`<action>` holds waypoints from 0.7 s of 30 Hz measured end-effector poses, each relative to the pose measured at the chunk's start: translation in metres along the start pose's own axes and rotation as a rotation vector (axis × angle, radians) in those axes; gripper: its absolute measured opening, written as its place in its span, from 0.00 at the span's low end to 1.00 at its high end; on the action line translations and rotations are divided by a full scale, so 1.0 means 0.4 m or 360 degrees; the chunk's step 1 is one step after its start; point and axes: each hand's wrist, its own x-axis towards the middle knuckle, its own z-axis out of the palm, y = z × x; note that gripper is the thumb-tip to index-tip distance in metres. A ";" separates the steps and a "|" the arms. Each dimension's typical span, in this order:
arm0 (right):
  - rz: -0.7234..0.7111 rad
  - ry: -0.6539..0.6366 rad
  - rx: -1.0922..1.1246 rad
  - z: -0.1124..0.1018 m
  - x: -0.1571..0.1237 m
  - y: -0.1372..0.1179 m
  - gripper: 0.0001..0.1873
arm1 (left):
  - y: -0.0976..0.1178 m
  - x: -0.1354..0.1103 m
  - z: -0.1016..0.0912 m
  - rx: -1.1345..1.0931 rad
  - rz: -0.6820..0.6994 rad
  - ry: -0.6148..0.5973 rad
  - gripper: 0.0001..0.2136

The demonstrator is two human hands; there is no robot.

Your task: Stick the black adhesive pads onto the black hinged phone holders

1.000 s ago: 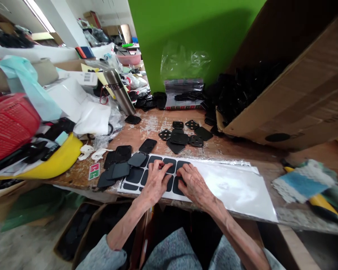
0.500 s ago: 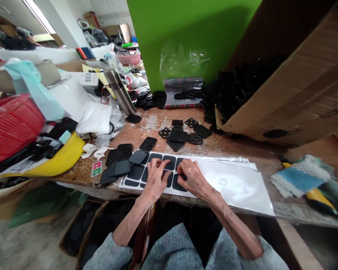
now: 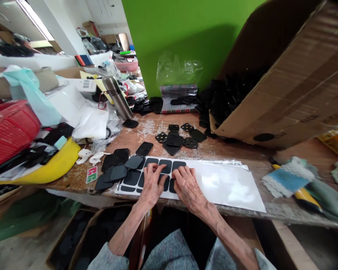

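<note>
My left hand and my right hand rest side by side on a row of black rounded-square pads, with fingers spread over them. These pads lie on a long white backing sheet at the table's front edge. Neither hand shows anything lifted between its fingers. Further loose black pads overlap at the sheet's left end, beside my left hand. Behind my hands, a small pile of black perforated plates lies on the worn wooden workbench.
A tilted cardboard box full of black pieces looms at right against a green wall. On the left are a steel flask, a red basket and plastic bags. A blue-and-white cloth lies at right; open boxes sit below the bench.
The view has shifted slightly left and down. My fingers now lie flatter and more spread on the pads, and my right hand sits slightly nearer the bench's front edge.
</note>
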 end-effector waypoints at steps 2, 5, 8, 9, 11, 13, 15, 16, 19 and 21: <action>-0.0022 0.0014 -0.0004 -0.018 -0.015 -0.009 0.15 | -0.002 0.002 0.003 0.0002 0.0011 0.0015 0.13; -0.0009 0.0065 0.0229 -0.063 -0.042 0.001 0.12 | -0.006 -0.001 0.008 0.0020 0.0020 0.0030 0.13; 0.0172 0.0251 0.0831 -0.115 -0.076 0.054 0.06 | -0.006 -0.010 0.005 0.0049 0.0028 0.0033 0.13; 0.0284 0.0314 0.1019 -0.129 -0.089 0.079 0.04 | -0.004 -0.009 0.001 0.0055 0.0033 0.0033 0.13; 0.0587 0.0453 0.1342 -0.144 -0.115 0.128 0.04 | 0.006 0.009 -0.011 0.0094 0.0048 -0.0024 0.13; 0.0851 0.0582 0.1609 -0.145 -0.137 0.167 0.09 | 0.023 0.057 -0.020 0.0154 0.0083 -0.0125 0.12; 0.0959 0.0681 0.1793 -0.138 -0.151 0.189 0.13 | 0.045 0.136 -0.017 0.0207 0.0133 -0.0207 0.12; 0.0971 0.0712 0.1857 -0.133 -0.155 0.195 0.14 | 0.055 0.182 -0.010 0.0221 0.0160 -0.0226 0.13; 0.1015 0.0776 0.2039 -0.118 -0.157 0.200 0.21 | 0.072 0.314 0.026 0.0267 0.0239 -0.0318 0.19; 0.1035 0.0800 0.2076 -0.110 -0.154 0.200 0.22 | 0.072 0.375 0.051 0.0296 0.0275 -0.0411 0.23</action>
